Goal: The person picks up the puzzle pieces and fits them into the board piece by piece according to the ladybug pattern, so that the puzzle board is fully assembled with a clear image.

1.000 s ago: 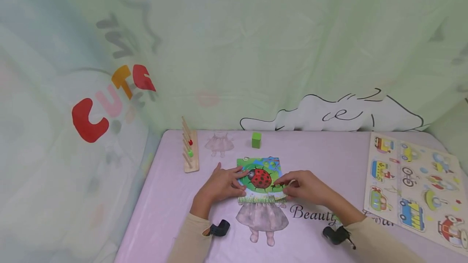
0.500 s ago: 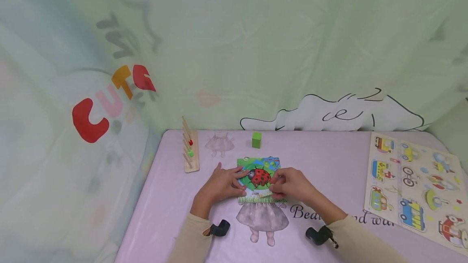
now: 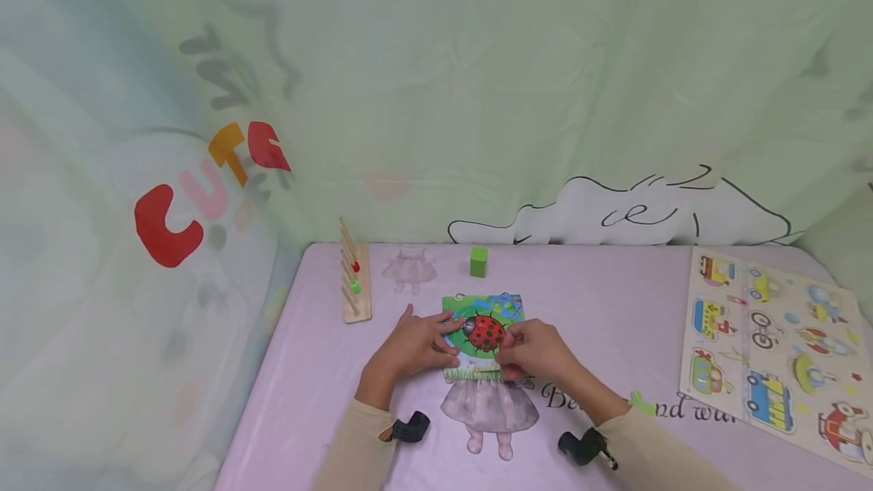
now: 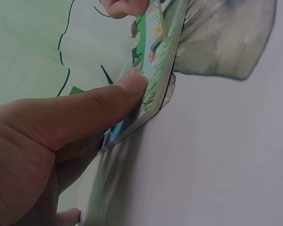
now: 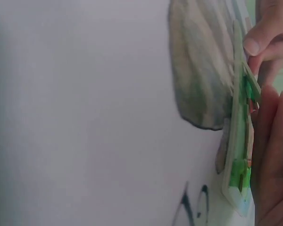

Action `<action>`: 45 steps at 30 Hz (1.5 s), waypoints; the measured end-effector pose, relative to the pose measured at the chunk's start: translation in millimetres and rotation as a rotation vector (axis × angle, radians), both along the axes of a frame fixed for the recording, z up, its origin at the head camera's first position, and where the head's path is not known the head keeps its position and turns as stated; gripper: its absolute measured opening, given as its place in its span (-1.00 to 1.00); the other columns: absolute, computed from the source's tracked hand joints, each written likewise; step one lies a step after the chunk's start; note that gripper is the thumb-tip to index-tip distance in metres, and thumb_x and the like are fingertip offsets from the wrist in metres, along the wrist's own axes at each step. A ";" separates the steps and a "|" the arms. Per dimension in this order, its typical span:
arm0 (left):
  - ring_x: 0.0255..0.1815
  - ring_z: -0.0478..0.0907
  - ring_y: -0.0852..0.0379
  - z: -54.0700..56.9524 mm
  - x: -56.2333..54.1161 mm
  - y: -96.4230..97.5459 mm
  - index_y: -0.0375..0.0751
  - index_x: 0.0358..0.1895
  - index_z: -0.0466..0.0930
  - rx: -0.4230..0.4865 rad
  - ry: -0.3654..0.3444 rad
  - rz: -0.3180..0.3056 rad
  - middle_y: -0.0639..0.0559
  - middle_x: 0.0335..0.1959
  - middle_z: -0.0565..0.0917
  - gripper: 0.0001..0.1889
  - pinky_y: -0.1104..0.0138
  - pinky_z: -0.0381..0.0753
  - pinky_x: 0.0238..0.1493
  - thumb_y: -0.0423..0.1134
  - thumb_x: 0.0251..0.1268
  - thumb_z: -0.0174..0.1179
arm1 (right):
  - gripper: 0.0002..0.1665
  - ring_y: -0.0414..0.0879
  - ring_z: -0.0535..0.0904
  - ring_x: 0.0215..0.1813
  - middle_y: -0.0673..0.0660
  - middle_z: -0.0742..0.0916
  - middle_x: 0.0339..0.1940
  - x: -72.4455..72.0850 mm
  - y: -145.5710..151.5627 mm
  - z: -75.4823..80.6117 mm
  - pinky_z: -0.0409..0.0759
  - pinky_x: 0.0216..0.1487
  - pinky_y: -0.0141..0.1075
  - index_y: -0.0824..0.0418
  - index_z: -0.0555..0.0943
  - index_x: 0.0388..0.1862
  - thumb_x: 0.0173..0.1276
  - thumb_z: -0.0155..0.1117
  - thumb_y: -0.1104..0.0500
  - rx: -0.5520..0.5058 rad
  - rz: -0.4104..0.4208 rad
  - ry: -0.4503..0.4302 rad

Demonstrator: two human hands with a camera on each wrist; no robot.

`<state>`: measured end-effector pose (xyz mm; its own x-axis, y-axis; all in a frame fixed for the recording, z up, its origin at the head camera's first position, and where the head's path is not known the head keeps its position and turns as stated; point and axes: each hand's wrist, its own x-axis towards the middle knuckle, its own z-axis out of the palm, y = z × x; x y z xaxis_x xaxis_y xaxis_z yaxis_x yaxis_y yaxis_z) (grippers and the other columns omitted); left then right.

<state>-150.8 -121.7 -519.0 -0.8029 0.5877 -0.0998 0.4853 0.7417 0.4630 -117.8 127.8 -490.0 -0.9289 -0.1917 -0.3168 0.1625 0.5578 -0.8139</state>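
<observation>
A square ladybug jigsaw puzzle [image 3: 486,328] lies in its tray near the table's middle. My left hand [image 3: 412,343] rests on its left side, fingers spread and the thumb [image 4: 118,96] pressing on its printed face near the edge. With thumb and fingertips my right hand [image 3: 542,354] pinches a puzzle piece [image 4: 159,26] printed with grass and flowers. That piece tilts up from the tray, one edge close over the lower border. In the right wrist view, the tilted piece [image 5: 253,79] lies between the two hands; the right fingers partly hide the puzzle.
Behind the puzzle stands a green block [image 3: 479,262]. A wooden peg stand [image 3: 358,301] with a red and a green piece is at the back left. A large vehicle-picture board [image 3: 740,347] covers the right side. A small light-green shape [image 3: 641,402] lies beside my right forearm.
My right hand has moved left across the puzzle's lower right with the piece, then slightly down to the lower border. The left hand has stayed in place.
</observation>
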 end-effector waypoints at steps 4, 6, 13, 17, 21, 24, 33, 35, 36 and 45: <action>0.58 0.29 0.24 0.6 0.5 0.6 0.21 -0.14 0.85 -0.006 0.004 -0.002 0.33 0.40 0.52 -0.78 -0.37 -0.12 0.55 0.10 0.19 0.44 | -0.79 -0.17 0.68 -0.65 0.02 0.69 -0.76 2.0 -2.1 -4.3 0.54 -0.49 -0.35 0.20 0.61 -0.53 0.10 0.53 0.23 0.096 -0.035 -0.006; 0.58 0.29 0.24 0.6 0.5 0.9 0.21 -0.14 0.86 -0.008 0.002 0.000 0.34 0.40 0.52 -0.78 -0.36 -0.13 0.56 0.10 0.19 0.45 | -0.77 -0.15 0.68 -0.66 0.05 0.69 -0.76 2.2 -2.7 -6.6 0.56 -0.54 -0.36 0.22 0.60 -0.52 0.11 0.54 0.23 0.101 -0.059 -0.036; 0.58 0.27 0.25 0.2 0.0 1.1 0.22 -0.13 0.85 -0.025 0.000 0.005 0.36 0.40 0.51 -0.77 -0.35 -0.13 0.56 0.11 0.19 0.44 | -0.73 -0.17 0.66 -0.70 0.03 0.67 -0.81 -0.8 -4.1 -8.4 0.52 -0.52 -0.34 0.20 0.62 -0.62 0.09 0.57 0.18 0.171 -0.056 -0.008; 0.58 0.28 0.25 -0.7 -0.5 1.2 0.22 -0.14 0.85 -0.022 0.005 0.001 0.36 0.40 0.51 -0.78 -0.36 -0.13 0.56 0.11 0.19 0.44 | -0.65 -0.18 0.66 -0.72 0.02 0.66 -0.84 -3.3 -5.0 -8.5 0.50 -0.49 -0.35 0.19 0.60 -0.75 0.08 0.56 0.16 0.202 -0.040 -0.002; 0.57 0.29 0.25 -1.2 -0.4 1.3 0.23 -0.15 0.85 -0.022 0.018 -0.005 0.36 0.40 0.51 -0.79 -0.37 -0.12 0.55 0.11 0.18 0.44 | -0.62 -0.19 0.65 -0.74 0.02 0.66 -0.84 -4.7 -5.6 -9.9 0.52 -0.48 -0.37 0.19 0.60 -0.78 0.09 0.56 0.16 0.210 -0.044 -0.016; 0.57 0.29 0.25 -1.0 -0.3 1.6 0.23 -0.15 0.86 -0.026 0.022 -0.003 0.36 0.40 0.51 -0.79 -0.37 -0.11 0.55 0.11 0.18 0.44 | -0.61 -0.19 0.63 -0.75 0.02 0.65 -0.84 -5.1 -5.7 -10.9 0.52 -0.49 -0.37 0.19 0.59 -0.78 0.09 0.57 0.15 0.214 -0.048 -0.021; 0.58 0.29 0.24 1.8 0.2 2.8 0.21 -0.15 0.85 -0.025 -0.003 0.014 0.35 0.40 0.52 -0.78 -0.36 -0.12 0.55 0.10 0.17 0.45 | -0.60 -0.20 0.62 -0.77 0.01 0.63 -0.85 -5.9 -5.8 -10.3 0.55 -0.48 -0.36 0.19 0.59 -0.80 0.07 0.59 0.14 0.225 -0.036 -0.014; 0.58 0.28 0.24 1.9 0.1 2.9 0.21 -0.15 0.85 -0.025 -0.004 0.015 0.35 0.40 0.51 -0.78 -0.36 -0.13 0.56 0.10 0.17 0.45 | -0.61 -0.20 0.62 -0.77 0.01 0.63 -0.85 -6.7 -6.2 -9.8 0.55 -0.50 -0.37 0.20 0.60 -0.80 0.07 0.59 0.14 0.233 -0.029 -0.019; 0.58 0.28 0.24 1.7 -0.1 3.0 0.21 -0.15 0.85 -0.026 -0.003 0.015 0.35 0.40 0.51 -0.78 -0.36 -0.12 0.56 0.11 0.17 0.45 | -0.61 -0.19 0.62 -0.77 0.02 0.63 -0.85 -7.1 -6.3 -9.6 0.55 -0.52 -0.38 0.20 0.60 -0.79 0.08 0.58 0.15 0.234 -0.025 -0.022; 0.57 0.29 0.23 2.7 0.0 1.9 0.21 -0.16 0.86 -0.022 0.003 0.007 0.34 0.39 0.53 -0.78 -0.37 -0.11 0.55 0.11 0.17 0.46 | -0.63 -0.18 0.64 -0.75 0.04 0.65 -0.84 -9.7 -8.2 -4.7 0.57 -0.52 -0.38 0.22 0.62 -0.79 0.11 0.55 0.18 0.239 0.005 -0.043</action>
